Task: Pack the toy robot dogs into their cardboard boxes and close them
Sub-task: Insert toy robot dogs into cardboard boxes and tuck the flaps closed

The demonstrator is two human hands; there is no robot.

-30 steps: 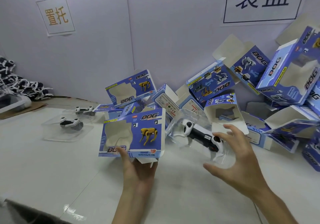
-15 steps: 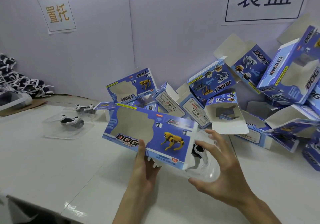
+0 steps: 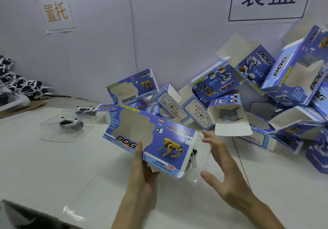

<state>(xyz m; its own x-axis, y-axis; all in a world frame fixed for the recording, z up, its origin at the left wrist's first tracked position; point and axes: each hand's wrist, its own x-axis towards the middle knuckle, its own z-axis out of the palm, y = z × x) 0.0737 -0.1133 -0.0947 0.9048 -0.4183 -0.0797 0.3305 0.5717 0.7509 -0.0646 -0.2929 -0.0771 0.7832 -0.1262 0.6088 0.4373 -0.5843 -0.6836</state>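
Blue cardboard sits at the centre of your view: the box (image 3: 150, 136) is tilted, window face toward you, with its open end on your right. Your left hand (image 3: 143, 172) grips it from beneath, thumb pressed on the printed front. That looks meant to brace the box against a push from the other end.

At that open end your right hand (image 3: 229, 175) is spread wide, fingers straight, cupped round the end of a clear tray (image 3: 202, 159). The tray carries the toy robot dog (image 3: 193, 155). Only a black-and-white part of the dog shows at the mouth of the box; the rest is hidden inside. The dog looks partly in, with the end flaps not yet closed.

Behind the box and to its right lies a pile of empty boxes (image 3: 292, 79), the nearest one (image 3: 229, 118) hanging an open flap just beyond your right fingers. Mind that flap when you fold yours.

Left of the box, two more dogs in trays (image 3: 71, 122) rest on the surface (image 3: 53, 166), well apart from your hands. Farther left is a heap of toys (image 3: 17, 87).
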